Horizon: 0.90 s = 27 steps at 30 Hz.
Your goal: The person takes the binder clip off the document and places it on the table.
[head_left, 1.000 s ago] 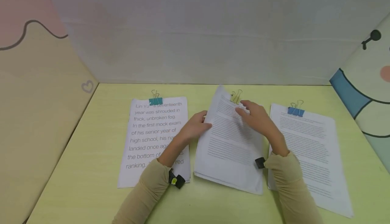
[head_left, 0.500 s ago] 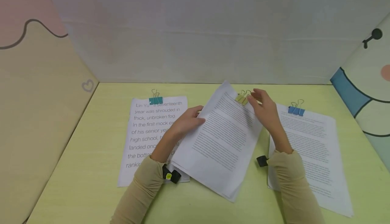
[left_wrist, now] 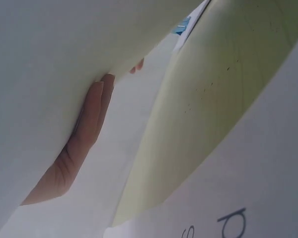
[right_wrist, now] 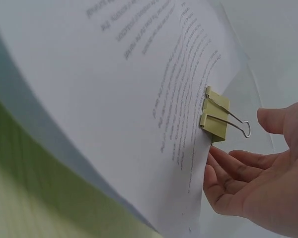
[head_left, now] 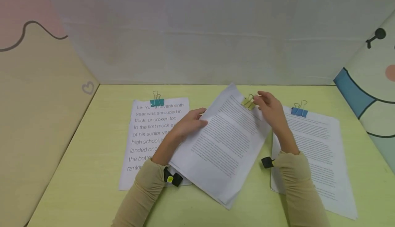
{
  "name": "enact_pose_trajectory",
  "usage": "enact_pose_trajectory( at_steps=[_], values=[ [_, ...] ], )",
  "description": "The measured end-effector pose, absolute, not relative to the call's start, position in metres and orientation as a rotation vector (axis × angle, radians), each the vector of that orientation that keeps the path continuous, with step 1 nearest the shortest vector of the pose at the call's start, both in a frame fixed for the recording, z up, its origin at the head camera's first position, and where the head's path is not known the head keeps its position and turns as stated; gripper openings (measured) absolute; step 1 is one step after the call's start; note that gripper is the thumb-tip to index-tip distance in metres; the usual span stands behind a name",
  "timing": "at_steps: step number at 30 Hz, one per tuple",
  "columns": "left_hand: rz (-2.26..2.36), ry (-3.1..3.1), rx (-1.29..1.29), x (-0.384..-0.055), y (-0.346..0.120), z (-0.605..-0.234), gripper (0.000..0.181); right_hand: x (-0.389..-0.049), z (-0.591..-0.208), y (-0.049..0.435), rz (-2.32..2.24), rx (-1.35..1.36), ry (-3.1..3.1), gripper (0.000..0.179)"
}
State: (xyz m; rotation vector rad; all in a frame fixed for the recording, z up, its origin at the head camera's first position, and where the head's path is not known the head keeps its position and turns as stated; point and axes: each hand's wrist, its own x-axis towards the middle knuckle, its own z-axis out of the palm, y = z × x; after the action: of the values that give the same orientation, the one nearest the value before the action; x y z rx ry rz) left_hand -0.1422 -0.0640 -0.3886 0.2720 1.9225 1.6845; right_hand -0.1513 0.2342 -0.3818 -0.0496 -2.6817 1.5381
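A tilted stack of printed paper (head_left: 220, 141), raised off the table, has a yellow binder clip (head_left: 248, 103) on its top edge. My left hand (head_left: 189, 126) grips the stack's left edge, thumb over the front; in the left wrist view its fingers (left_wrist: 87, 129) lie flat behind the sheets. Beside the clip is my right hand (head_left: 271, 112). The right wrist view shows the thumb (right_wrist: 273, 120) standing apart from the clip's wire handles, with the other fingers loosely bent at the paper's edge, below the clip (right_wrist: 216, 113).
To the left lies a large-print stack (head_left: 139, 141) with a teal binder clip (head_left: 157, 102), partly covered by the raised stack. A third stack (head_left: 324, 155) with a blue clip (head_left: 299, 112) lies right, under the right forearm. A white wall (head_left: 197, 42) rises behind the yellow-green table (head_left: 89, 158).
The middle stack has been lifted and turned, its lower end swinging left over the large-print stack. My right hand has moved right along with the yellow clip.
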Motion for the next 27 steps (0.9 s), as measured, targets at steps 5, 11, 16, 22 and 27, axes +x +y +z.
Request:
enact_pose_trajectory(
  at_steps=[5,11,16,22,27],
  values=[
    [1.694,1.877,0.294,-0.143,-0.065,-0.389,0.041,-0.150,-0.381,0.239,1.622,-0.019,-2.633,0.059],
    [1.689,1.842,0.339,-0.144,-0.068,-0.388,0.038,-0.151,-0.379,0.242,1.748,0.010,-2.605,0.060],
    [1.678,1.853,0.348,-0.144,-0.070,-0.386,0.035,-0.151,-0.377,0.246,1.720,-0.010,-2.673,0.062],
    [1.673,1.870,0.358,-0.144,-0.072,-0.384,0.035,-0.152,-0.375,0.252,1.809,-0.016,-2.699,0.060],
    [1.665,1.871,0.345,-0.145,-0.073,-0.381,0.036,-0.153,-0.375,0.255,1.892,-0.036,-2.694,0.061]
  ],
)
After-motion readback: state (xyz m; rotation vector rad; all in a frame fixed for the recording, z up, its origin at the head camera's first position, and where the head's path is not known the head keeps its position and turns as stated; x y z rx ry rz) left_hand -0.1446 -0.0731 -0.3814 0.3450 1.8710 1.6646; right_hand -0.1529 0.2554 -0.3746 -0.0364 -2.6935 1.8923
